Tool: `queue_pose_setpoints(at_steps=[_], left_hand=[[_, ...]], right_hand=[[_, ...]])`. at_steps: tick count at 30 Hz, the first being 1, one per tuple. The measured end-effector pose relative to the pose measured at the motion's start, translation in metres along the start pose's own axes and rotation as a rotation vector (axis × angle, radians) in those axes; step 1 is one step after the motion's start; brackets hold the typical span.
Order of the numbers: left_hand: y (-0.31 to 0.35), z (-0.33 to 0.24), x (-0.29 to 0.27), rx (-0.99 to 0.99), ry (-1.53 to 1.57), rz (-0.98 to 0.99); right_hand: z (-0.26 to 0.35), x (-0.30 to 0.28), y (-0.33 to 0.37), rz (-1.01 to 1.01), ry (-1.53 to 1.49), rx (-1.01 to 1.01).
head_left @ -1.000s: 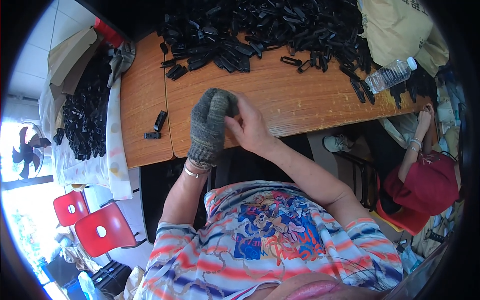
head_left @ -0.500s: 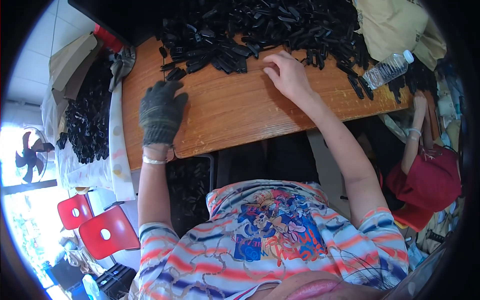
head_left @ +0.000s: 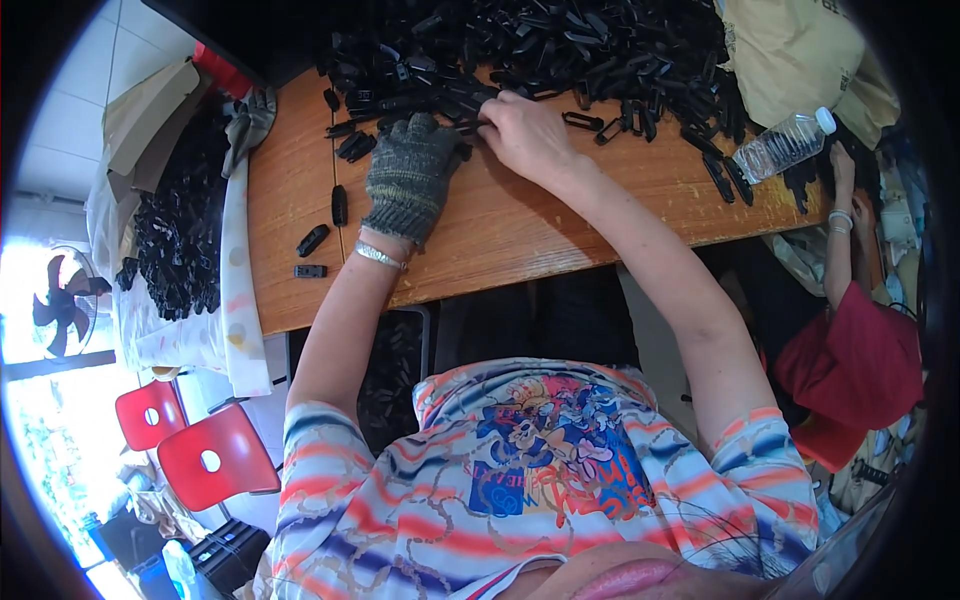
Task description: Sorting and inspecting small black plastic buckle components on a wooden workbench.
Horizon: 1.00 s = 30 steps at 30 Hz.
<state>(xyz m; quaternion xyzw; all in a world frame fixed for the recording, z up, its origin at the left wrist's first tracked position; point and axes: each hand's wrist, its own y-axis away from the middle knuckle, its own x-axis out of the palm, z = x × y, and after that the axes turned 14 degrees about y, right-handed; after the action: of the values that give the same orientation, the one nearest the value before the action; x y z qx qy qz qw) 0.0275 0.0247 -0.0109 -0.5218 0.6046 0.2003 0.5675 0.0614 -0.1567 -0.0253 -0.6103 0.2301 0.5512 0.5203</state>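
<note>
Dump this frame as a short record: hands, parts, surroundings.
left hand: gray-green knit glove, at pile's near edge; grip unclear
right hand: bare, fingertips at pile's near edge; grip unclear
pile: many black parts, far side of wooden table
loose parts: three, left of glove and wrist
bottle: clear, white cap, table's right end
co-worker: right, dark red top

On the table [head_left: 580, 215], a pile of parts [head_left: 560, 45] fills the far side (left hand [head_left: 408, 175] and right hand [head_left: 530, 138] at its near edge). Left of the left hand lie 3 loose parts [head_left: 313, 240]. A bottle [head_left: 783, 149] lies at the right end, a sack [head_left: 795, 55] behind it. 2 chairs [head_left: 232, 452] stand left of the table, a co-worker [head_left: 855, 355] right.
</note>
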Motion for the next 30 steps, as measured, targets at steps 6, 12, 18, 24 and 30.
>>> queue_pose_setpoints(at_steps=[6,12,18,24,30], left_hand=[[0.022,-0.002,-0.011,0.017,0.091,-0.03],[0.036,0.009,-0.018,-0.075,0.422,-0.25],[0.048,0.02,-0.022,-0.124,0.472,-0.247],[0.042,0.009,-0.027,-0.157,0.283,-0.116],[0.035,0.007,-0.019,-0.333,0.288,-0.005]], right_hand=[[-0.008,-0.016,0.033,-0.173,-0.02,-0.034],[-0.02,-0.019,0.069,-0.088,-0.002,-0.018],[-0.014,-0.036,0.078,-0.026,-0.024,-0.049],[-0.019,-0.04,0.077,0.094,0.028,-0.248],[-0.02,-0.044,0.065,0.233,0.084,-0.239]])
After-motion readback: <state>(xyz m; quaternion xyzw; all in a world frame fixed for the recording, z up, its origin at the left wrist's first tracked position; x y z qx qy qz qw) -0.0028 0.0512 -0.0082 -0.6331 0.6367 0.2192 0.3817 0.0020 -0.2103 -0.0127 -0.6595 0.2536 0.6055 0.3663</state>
